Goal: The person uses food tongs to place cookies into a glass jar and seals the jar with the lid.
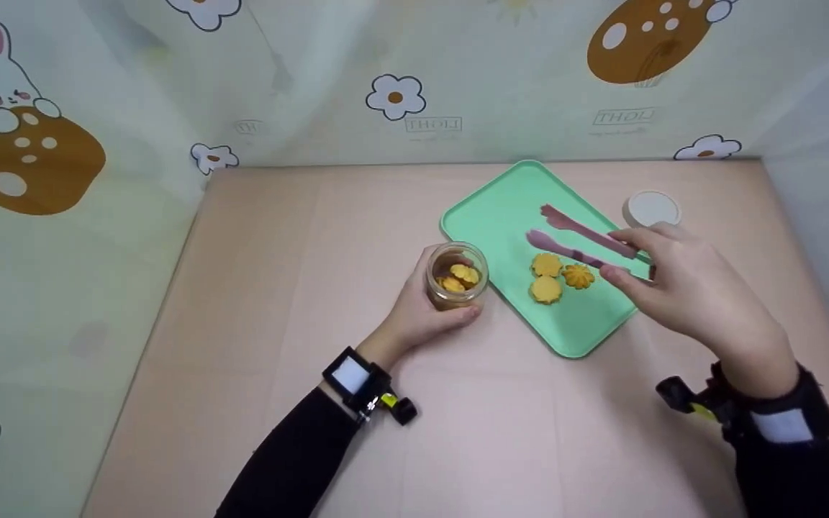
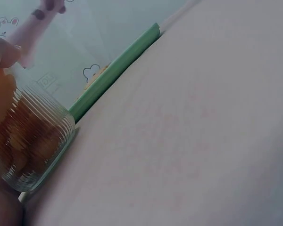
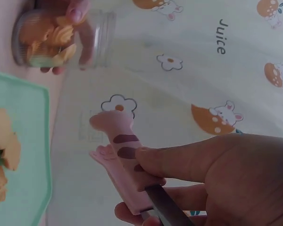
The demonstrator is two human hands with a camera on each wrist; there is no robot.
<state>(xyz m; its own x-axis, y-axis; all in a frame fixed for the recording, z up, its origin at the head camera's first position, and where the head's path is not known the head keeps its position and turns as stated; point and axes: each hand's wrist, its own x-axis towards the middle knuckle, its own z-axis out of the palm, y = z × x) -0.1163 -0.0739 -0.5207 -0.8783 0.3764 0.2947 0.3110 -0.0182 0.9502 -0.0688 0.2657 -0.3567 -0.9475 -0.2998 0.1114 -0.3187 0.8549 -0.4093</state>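
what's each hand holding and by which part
The left hand grips the glass jar round its side; the right hand pinches the pink tongs by both arms, behind the tips.

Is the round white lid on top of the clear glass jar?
No, the clear glass jar is open, and the white lid lies beside the rectangular green tray.

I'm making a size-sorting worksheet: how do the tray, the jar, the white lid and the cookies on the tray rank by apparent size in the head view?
1. Green tray
2. Glass jar, only slightly wider than the lid
3. White lid
4. Tray cookies: the three look alike, so unranked among themselves
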